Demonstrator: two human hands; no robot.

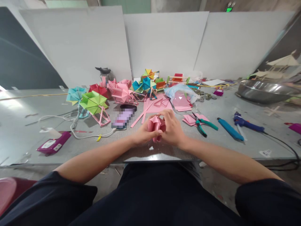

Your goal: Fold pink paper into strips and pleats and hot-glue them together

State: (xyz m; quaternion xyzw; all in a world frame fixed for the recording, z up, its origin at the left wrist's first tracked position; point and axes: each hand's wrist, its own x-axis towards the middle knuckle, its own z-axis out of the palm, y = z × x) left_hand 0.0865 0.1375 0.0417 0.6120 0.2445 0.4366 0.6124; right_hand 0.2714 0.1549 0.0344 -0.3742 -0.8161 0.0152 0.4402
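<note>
Fingers of left hand (143, 134) and right hand (172, 128) closed around pink folded paper piece (155, 125), held just above table (246, 142) edge. Lower folds hidden behind fingers; phone (122, 118) beyond blurred out; metal basin (265, 91) partly cut off at right.
</note>
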